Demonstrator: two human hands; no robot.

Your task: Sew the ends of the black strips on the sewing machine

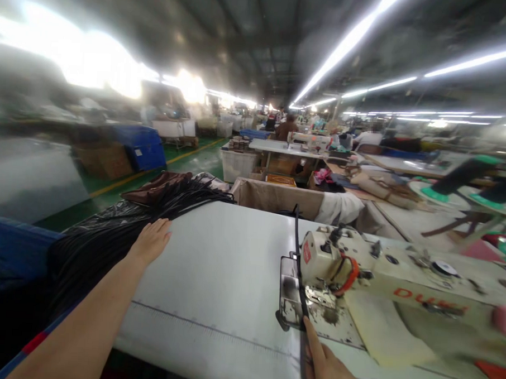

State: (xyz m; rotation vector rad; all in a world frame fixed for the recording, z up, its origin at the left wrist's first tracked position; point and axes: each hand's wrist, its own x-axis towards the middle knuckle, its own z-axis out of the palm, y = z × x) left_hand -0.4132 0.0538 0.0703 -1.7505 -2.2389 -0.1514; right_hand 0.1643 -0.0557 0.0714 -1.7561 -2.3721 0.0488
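My left hand point(152, 240) reaches forward over the table's left edge, fingers stretched out flat and holding nothing that shows. It is beside a heap of long black strips point(108, 236); whether it touches them I cannot tell. My right hand point(327, 363) grips a single black strip point(301, 281) near the front, index finger laid along it. That strip runs away from me past the needle area of a cream sewing machine point(383, 273) and over its metal plate point(289, 289). The strip's near end drops out of view below.
The white table point(220, 255) has a printed ruler line. Behind it stands a cloth-lined bin point(278, 196) with white fabric over its rim. A blue crate point(15, 252) is at left. Thread cones point(463, 176) stand at right. Other people sit farther back among machines.
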